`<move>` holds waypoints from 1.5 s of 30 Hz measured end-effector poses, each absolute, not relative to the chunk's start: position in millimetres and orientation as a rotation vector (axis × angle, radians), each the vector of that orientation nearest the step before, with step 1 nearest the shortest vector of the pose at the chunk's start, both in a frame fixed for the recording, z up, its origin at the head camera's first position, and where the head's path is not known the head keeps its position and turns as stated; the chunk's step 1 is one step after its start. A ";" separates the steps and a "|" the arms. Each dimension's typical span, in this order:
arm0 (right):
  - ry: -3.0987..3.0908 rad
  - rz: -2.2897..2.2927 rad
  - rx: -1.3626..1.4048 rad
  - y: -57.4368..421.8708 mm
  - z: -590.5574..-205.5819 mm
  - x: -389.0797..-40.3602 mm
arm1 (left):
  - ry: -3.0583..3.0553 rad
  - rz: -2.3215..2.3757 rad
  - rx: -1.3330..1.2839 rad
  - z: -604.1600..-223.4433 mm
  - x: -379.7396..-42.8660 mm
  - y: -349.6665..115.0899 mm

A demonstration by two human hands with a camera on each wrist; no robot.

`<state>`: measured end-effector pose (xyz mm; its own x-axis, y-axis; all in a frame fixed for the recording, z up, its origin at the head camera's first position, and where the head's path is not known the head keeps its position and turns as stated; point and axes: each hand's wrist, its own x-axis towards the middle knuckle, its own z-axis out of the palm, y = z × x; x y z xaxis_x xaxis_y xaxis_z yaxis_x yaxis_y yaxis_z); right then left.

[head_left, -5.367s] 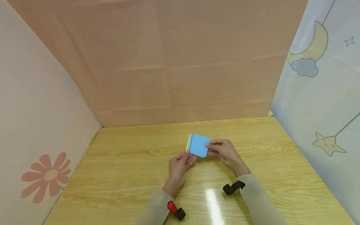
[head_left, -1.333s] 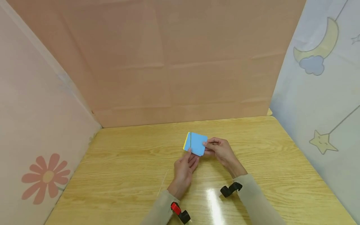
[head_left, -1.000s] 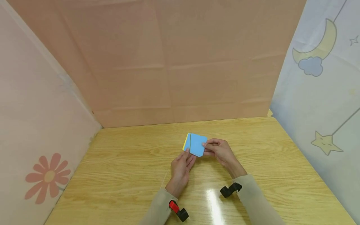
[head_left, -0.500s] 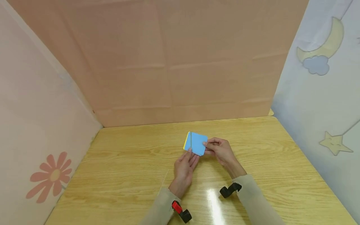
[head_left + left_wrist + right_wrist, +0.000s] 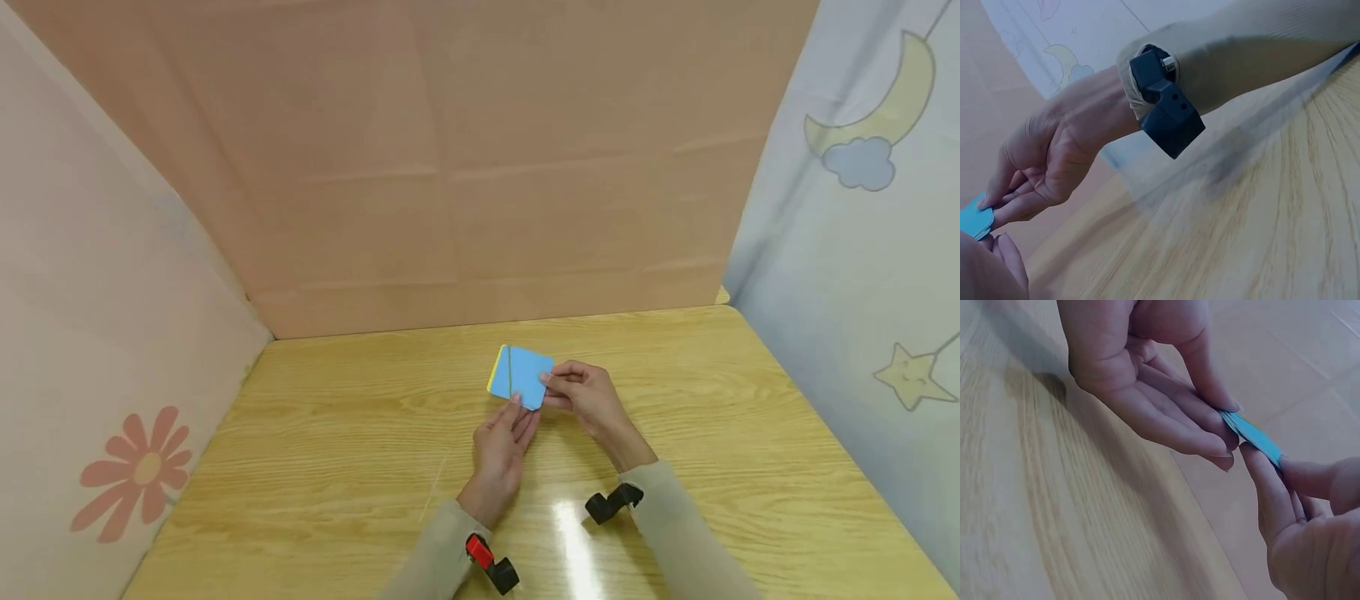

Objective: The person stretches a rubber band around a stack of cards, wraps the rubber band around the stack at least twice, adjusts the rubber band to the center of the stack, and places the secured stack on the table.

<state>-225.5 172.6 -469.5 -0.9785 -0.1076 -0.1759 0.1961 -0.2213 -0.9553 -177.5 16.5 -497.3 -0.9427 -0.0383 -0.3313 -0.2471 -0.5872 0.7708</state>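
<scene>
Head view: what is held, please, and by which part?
A square, blue-topped, card-like stack: left hand pinches its near edge, right hand its right edge.

Wooden table [image 5: 330,417], yellowish, grain running crosswise, across lower half of head view; far edge straight along mid-frame, corner rounded at right. Thin pale line [image 5: 433,485] lower left of centre, strand or scratch, can't tell from where I stand; white glare [image 5: 576,550] bottom, right of centre
</scene>
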 end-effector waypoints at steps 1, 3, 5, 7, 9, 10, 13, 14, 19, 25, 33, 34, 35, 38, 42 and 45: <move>1.824 -2.305 0.099 173.1 -469.7 -225.9 | 1.369 2.645 -0.483 -497.5 -178.2 15.5; 1.829 -2.289 0.071 174.4 -470.6 -226.6 | 1.396 2.616 -0.480 -498.0 -179.5 12.0; 1.834 -2.275 0.058 175.8 -471.7 -227.0 | 1.447 2.557 -0.453 -498.3 -181.3 6.4; 1.830 -2.265 0.060 177.7 -472.9 -227.3 | 1.496 2.486 -0.420 -497.5 -183.0 -1.0; 1.822 -2.255 0.063 180.0 -474.6 -227.7 | 1.551 2.416 -0.368 -496.2 -184.6 -8.9; 1.816 -2.251 0.064 180.9 -475.4 -227.9 | 1.576 2.386 -0.343 -495.7 -185.4 -12.8; 1.804 -2.239 0.061 183.0 -477.1 -228.2 | 1.641 2.325 -0.298 -493.6 -187.8 -22.6; 1.807 -2.236 0.061 183.3 -477.3 -228.0 | 1.660 2.311 -0.288 -492.8 -188.7 -25.2; 1.827 -2.211 0.051 183.7 -477.0 -226.4 | 1.711 2.275 -0.293 -491.3 -194.5 -35.8; 1.839 -2.177 0.051 182.7 -479.0 -225.7 | 1.750 2.262 -0.303 -490.9 -199.9 -47.8; 1.864 -2.100 0.006 182.2 -483.1 -222.5 | 1.772 2.207 -0.246 -494.0 -206.2 -63.9; 1.859 -2.092 -0.002 182.5 -483.6 -222.0 | 1.769 2.200 -0.238 -494.7 -206.9 -65.6; 1.856 -2.085 -0.012 182.8 -484.0 -221.5 | 1.765 2.194 -0.229 -495.3 -207.6 -67.1; 1.843 -2.082 -0.009 183.1 -484.1 -220.5 | 1.743 2.177 -0.222 -496.3 -210.5 -70.1; 1.840 -2.084 0.012 183.3 -482.7 -220.3 | 1.743 2.158 -0.212 -496.7 -215.8 -71.0; 1.839 -2.076 0.019 183.5 -481.9 -220.2 | 1.784 2.139 -0.211 -496.9 -219.2 -70.3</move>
